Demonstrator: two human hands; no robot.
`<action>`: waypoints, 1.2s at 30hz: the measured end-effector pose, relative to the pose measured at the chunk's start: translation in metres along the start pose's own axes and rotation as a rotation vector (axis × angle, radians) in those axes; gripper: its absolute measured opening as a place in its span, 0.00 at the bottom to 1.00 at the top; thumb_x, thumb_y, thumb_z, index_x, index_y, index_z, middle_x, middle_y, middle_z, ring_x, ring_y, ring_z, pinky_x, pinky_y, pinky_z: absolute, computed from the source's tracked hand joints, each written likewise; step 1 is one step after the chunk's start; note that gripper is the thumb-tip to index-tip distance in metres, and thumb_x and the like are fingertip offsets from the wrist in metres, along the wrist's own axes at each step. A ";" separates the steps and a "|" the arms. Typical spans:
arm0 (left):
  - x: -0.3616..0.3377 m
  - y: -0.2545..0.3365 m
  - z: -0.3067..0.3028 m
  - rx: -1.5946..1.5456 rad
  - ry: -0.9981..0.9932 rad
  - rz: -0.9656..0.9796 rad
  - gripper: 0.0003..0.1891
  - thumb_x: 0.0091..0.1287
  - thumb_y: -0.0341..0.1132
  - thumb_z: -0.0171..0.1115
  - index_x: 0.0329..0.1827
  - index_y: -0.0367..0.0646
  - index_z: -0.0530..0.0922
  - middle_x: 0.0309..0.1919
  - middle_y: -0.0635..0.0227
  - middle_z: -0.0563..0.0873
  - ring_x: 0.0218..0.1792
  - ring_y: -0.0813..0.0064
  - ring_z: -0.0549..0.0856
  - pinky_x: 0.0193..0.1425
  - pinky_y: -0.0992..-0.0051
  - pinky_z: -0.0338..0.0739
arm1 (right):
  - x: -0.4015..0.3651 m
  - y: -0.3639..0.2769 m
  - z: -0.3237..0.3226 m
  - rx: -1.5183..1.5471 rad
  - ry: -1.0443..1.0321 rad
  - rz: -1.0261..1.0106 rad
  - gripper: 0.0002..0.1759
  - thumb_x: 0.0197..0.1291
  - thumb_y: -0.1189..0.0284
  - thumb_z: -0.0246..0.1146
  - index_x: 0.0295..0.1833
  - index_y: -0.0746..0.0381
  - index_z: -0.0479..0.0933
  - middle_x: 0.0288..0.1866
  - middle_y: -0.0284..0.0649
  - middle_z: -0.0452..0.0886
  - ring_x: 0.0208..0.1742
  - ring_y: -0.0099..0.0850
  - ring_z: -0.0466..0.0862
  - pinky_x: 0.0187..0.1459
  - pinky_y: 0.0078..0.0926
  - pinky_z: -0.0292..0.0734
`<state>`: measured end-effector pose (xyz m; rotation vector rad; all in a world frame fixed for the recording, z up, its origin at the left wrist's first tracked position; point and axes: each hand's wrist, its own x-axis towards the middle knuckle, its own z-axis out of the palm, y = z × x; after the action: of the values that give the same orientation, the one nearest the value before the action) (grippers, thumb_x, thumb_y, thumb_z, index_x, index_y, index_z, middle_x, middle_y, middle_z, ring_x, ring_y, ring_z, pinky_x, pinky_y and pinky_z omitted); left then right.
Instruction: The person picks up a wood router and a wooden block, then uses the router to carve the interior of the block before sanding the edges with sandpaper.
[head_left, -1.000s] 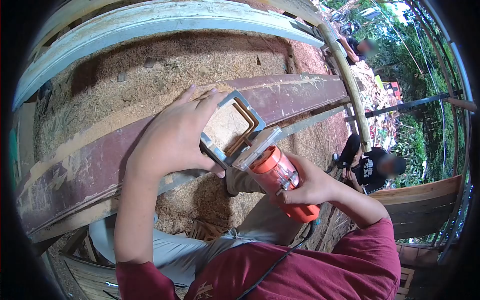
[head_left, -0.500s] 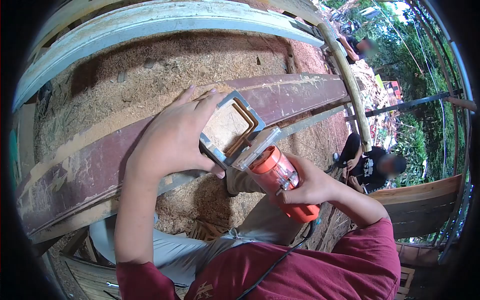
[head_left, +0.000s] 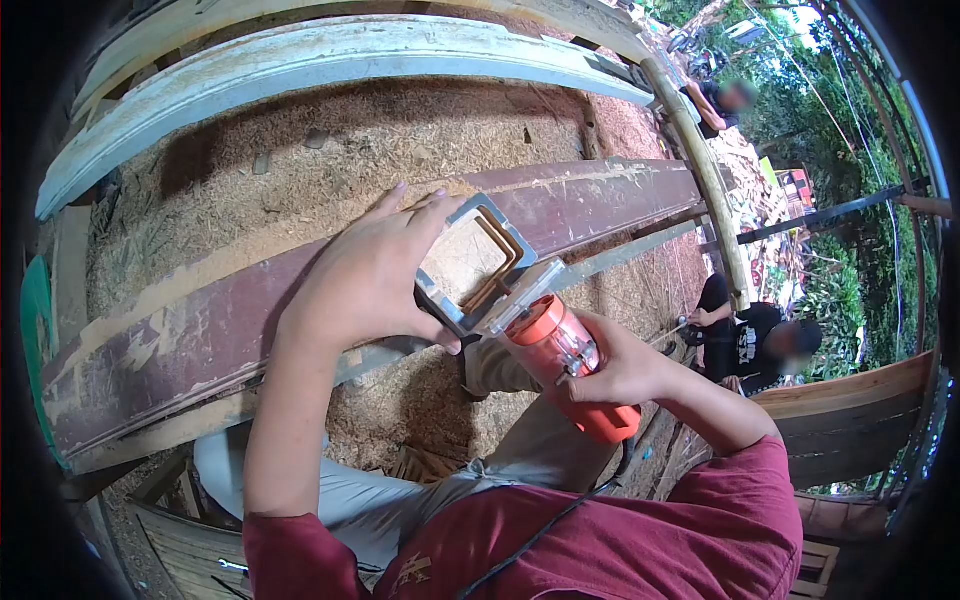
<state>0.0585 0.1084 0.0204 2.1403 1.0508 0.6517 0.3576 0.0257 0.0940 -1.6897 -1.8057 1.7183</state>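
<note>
My right hand wraps round the body of an orange-red trim router with a clear plastic base plate. That base sits against or very close to a rectangular metal frame with rounded inner corners. My left hand holds the frame from the left, thumb on its near side and fingers reaching over the far side. Beneath it lies a worn maroon-painted plank, with pale bare wood showing inside the frame. Glare and the base hide the router's bit. A black cord trails from the tool across my shirt.
A pale blue-white plank lies beyond, over ground covered in wood shavings. A round pole crosses the planks' right ends. Two people, one in a black shirt, are at the right. A green object stands at the left edge.
The view has shifted slightly, so the plank, frame and hands appear a little lower and further right. Both hands keep their grips. The nearer person at the right has changed posture.
</note>
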 end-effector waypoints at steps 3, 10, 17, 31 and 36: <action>0.000 -0.001 0.000 0.004 0.012 0.029 0.70 0.30 0.51 0.94 0.84 0.41 0.66 0.76 0.43 0.79 0.82 0.32 0.67 0.90 0.50 0.60 | 0.000 -0.002 0.000 -0.001 -0.018 0.044 0.37 0.55 0.68 0.77 0.70 0.68 0.75 0.54 0.40 0.88 0.53 0.28 0.87 0.60 0.32 0.83; 0.002 -0.006 0.003 -0.009 0.034 0.090 0.71 0.28 0.56 0.94 0.83 0.42 0.67 0.70 0.42 0.83 0.77 0.33 0.74 0.93 0.50 0.53 | 0.000 0.007 -0.001 -0.009 -0.008 0.026 0.39 0.56 0.64 0.79 0.70 0.69 0.75 0.53 0.42 0.88 0.54 0.30 0.87 0.60 0.34 0.84; -0.002 -0.003 0.005 0.058 0.139 0.146 0.67 0.32 0.49 0.92 0.81 0.37 0.68 0.64 0.40 0.86 0.66 0.42 0.85 0.93 0.51 0.57 | -0.001 0.002 -0.002 0.015 -0.043 0.041 0.36 0.57 0.64 0.79 0.67 0.70 0.76 0.53 0.42 0.88 0.53 0.30 0.89 0.59 0.33 0.85; -0.002 -0.002 0.003 0.065 0.106 0.116 0.68 0.31 0.51 0.93 0.81 0.34 0.68 0.63 0.39 0.87 0.65 0.45 0.87 0.93 0.51 0.56 | -0.002 0.005 -0.004 -0.036 -0.020 0.052 0.42 0.57 0.61 0.80 0.71 0.71 0.73 0.57 0.45 0.88 0.58 0.33 0.88 0.64 0.35 0.82; -0.002 -0.002 0.003 0.052 0.112 0.128 0.67 0.31 0.52 0.93 0.79 0.33 0.69 0.60 0.39 0.89 0.62 0.43 0.88 0.93 0.49 0.56 | -0.003 0.002 -0.005 -0.027 -0.030 0.069 0.43 0.57 0.61 0.79 0.73 0.71 0.72 0.58 0.45 0.87 0.59 0.33 0.87 0.65 0.36 0.82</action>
<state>0.0588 0.1069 0.0169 2.2525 1.0054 0.8205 0.3632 0.0260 0.0958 -1.7659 -1.8113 1.7628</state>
